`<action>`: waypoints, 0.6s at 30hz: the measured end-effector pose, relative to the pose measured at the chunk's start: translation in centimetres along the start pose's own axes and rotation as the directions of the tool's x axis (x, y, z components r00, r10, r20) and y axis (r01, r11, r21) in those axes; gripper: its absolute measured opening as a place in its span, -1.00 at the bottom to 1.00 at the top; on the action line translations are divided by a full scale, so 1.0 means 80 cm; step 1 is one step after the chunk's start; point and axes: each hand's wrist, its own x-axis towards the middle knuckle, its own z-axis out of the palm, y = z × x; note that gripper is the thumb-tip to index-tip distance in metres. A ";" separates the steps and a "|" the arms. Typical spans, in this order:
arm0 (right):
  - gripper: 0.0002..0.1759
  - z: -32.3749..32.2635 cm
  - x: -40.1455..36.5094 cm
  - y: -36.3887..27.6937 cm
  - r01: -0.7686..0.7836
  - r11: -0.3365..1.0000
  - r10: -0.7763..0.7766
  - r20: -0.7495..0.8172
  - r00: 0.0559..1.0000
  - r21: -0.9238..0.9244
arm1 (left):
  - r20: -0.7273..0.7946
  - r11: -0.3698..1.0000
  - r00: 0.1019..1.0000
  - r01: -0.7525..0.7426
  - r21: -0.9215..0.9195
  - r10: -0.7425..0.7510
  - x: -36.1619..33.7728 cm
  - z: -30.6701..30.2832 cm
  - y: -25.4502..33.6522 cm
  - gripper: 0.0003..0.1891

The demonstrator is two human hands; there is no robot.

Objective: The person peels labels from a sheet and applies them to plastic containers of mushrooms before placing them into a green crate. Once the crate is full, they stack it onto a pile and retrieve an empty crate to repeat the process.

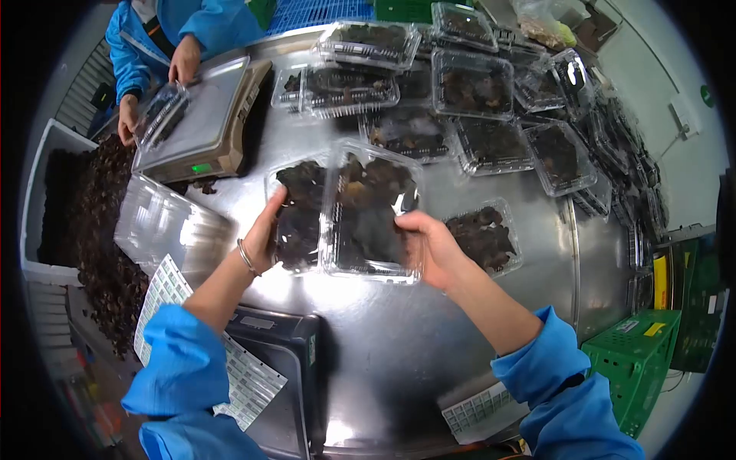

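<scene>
Two clear plastic clamshell boxes filled with dark brown, mushroom-like pieces are side by side in front of me, overlapping in this view. My left hand [264,228] grips the outer edge of the left clamshell box [300,211], thumb on top. On the right clamshell box [372,218], my right hand [435,249] is closed around the right side, thumb over the lid and fingers beneath. Just behind that hand, another filled box [483,236] lies on the metal table [383,337]. The inner side walls of the two held boxes meet or overlap between my hands.
Many filled boxes [471,84] are piled at the back and right. A co-worker's hands [184,60] hold a box at the scale [203,107]. Left are clear empty trays [172,230], label sheets [257,379] and a white bin [34,207] of brown pieces. A black device [280,345] stands nearer.
</scene>
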 end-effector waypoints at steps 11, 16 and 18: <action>-0.76 -0.128 -0.533 -0.049 0.706 0.707 -0.676 -0.251 0.693 0.045 | 0.716 0.934 0.684 -0.331 0.136 0.139 -0.186 0.414 -0.070 -0.48; -0.84 -0.181 -0.790 0.033 0.819 0.493 -0.753 -0.616 0.231 -0.295 | 0.936 0.966 0.256 -0.032 0.258 -0.242 -0.240 0.652 -0.226 -0.62; -0.84 -0.249 -0.863 0.104 0.851 0.423 -0.636 -0.771 0.033 -0.312 | 0.895 0.895 0.160 -0.098 0.435 -0.417 -0.245 0.724 -0.312 -0.57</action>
